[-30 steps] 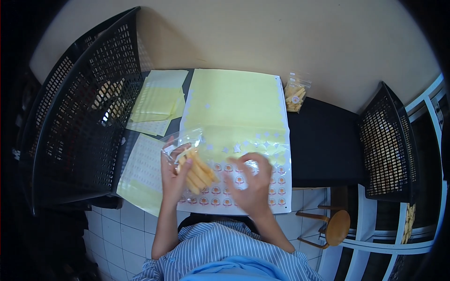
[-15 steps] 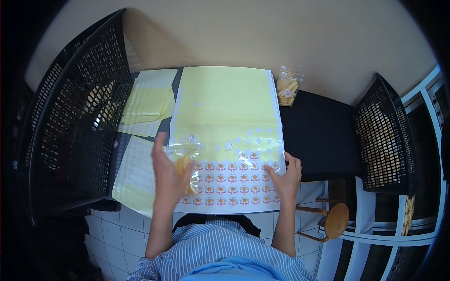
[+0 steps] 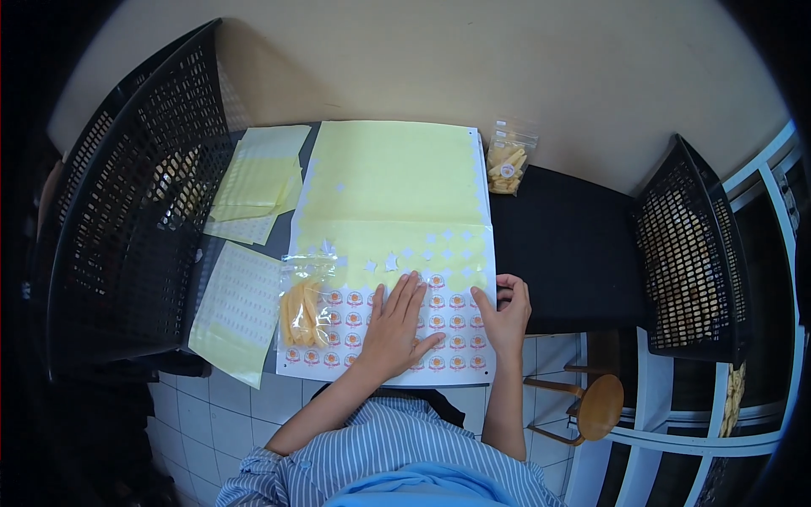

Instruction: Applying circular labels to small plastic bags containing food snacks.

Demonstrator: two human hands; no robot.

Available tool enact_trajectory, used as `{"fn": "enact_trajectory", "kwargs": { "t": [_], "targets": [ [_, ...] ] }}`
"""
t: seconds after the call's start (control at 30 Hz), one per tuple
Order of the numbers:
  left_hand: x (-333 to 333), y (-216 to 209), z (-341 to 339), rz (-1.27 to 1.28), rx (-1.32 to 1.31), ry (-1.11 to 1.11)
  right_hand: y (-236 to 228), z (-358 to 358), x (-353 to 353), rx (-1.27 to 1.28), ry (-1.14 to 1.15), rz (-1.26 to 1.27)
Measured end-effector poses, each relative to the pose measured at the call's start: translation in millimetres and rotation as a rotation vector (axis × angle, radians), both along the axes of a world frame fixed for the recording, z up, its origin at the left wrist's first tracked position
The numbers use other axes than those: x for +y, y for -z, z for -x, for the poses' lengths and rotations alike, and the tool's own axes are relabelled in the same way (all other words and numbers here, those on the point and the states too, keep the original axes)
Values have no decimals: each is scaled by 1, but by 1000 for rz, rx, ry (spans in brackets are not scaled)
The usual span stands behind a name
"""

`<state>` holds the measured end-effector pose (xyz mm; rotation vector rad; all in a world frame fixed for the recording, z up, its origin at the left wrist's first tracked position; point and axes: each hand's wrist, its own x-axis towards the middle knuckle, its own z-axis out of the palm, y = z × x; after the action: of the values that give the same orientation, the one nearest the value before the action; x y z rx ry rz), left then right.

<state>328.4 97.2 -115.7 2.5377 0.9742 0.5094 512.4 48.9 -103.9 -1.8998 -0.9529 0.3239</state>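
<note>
A large sticker sheet (image 3: 389, 169) lies before me, its far part bare yellow backing and its near part rows of round orange-and-red stickers. My left hand (image 3: 395, 331) rests flat on these near rows, fingers stretched and thumb out to the side. Left of it, a clear zip bag (image 3: 304, 313) of pale yellow sticks lies on the sheet. At the sheet's right edge is my right hand (image 3: 508, 314), thumb over the edge and apart from the curled fingers; nothing shows in it. Small star-shaped white scraps (image 3: 391, 262) sit just beyond the left hand.
Used yellow-and-white sticker sheets (image 3: 236, 313) lie at the left beside a tall black basket (image 3: 135, 203). A filled zip bag (image 3: 508, 165) with a round sticker stands at the back right. Further right are a black surface (image 3: 566, 253), another black basket (image 3: 688, 253) and a wooden stool (image 3: 600, 407).
My left hand has let go of the bag of sticks, which now lies on the sheet, and has moved right to lie flat on the stickers. The right hand stays at the sheet's edge.
</note>
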Motion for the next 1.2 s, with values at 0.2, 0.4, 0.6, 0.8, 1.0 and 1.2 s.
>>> {"fn": "enact_trajectory", "kwargs": {
  "t": [0.2, 0.4, 0.6, 0.8, 1.0, 1.2],
  "targets": [
    [2, -6, 2, 142, -117, -18, -11, -12, 19, 799, -196, -56],
    [11, -16, 2, 211, -177, -44, -23, -15, 24, 836, -253, 70],
    [23, -23, -13, 192, -137, -34, -14, -26, 33, 963, -459, 164],
    [33, -19, -23, 268, -259, -32, 1, -30, 34, 1156, -498, 168],
    [34, -21, -26, 76, -291, -73, 12, -33, 32, 1307, -505, 99],
    [37, -21, -29, 94, -325, -80, 8, -29, 34, 1346, -430, 86]
  ]
}}
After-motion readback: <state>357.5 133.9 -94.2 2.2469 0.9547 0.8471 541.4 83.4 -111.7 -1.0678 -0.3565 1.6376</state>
